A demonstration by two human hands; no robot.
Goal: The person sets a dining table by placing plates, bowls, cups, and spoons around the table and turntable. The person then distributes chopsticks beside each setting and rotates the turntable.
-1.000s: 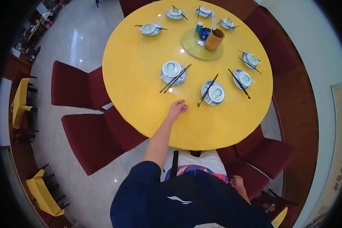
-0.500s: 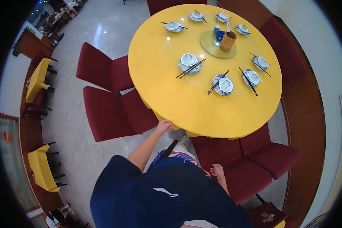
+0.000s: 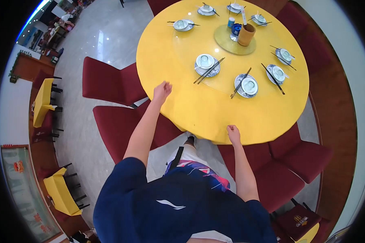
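Observation:
My left hand (image 3: pixel 162 92) is over the left side of the round yellow tablecloth (image 3: pixel 182 109), its fingers curled with nothing seen in them. Near the table's front edge is my right hand (image 3: pixel 233 133), also loosely closed and holding nothing that I can see. I cannot tell whether either hand touches the cloth. Nearest to them is a place setting (image 3: pixel 207 65) with a patterned plate, a white bowl, a glass and black chopsticks. Another setting (image 3: pixel 246 85) lies beyond my right hand.
A glass turntable carries a bamboo holder (image 3: pixel 246 35), a blue can (image 3: pixel 231 22) and a dark blue item. More settings ring the far side. Dark red chairs stand left (image 3: pixel 109 81) and right (image 3: pixel 280 186). Smaller yellow-covered tables (image 3: pixel 63 192) line the left wall.
My left hand has left the table edge and moved forward over the cloth. My right hand has risen from beside my body to the table's front edge. The view has shifted slightly.

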